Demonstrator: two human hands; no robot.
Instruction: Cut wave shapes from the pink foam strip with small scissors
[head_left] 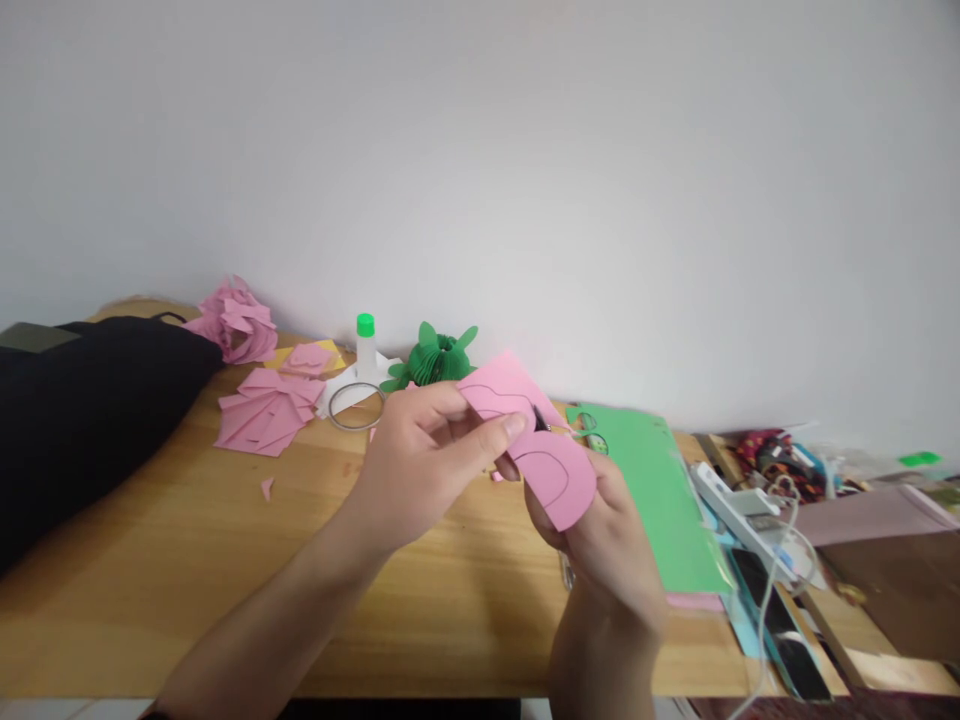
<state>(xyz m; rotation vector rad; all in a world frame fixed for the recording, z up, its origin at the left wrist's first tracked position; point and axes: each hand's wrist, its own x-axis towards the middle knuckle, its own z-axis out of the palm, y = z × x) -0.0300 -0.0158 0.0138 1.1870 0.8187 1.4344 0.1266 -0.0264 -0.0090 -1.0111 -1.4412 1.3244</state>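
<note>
A sheet of pink paper (559,480) with curved dark lines drawn on it is held above the table, cut along a rounded edge. My left hand (427,455) pinches it between thumb and fingers from the left. Dark scissor blades (540,420) show at the cut in the paper, with light green handles at their right. My right hand (611,545) is closed around the scissors behind the paper's lower right part. The paper hides some of its fingers. A small pink scrap (267,488) lies on the table to the left.
Folded pink paper pieces (270,410), a glue stick (365,348), a tape ring (356,407) and a green paper figure (439,360) stand towards the wall. A black bag (97,410) is left; a green folder (667,500), power strip (739,515) and phone (780,625) are right.
</note>
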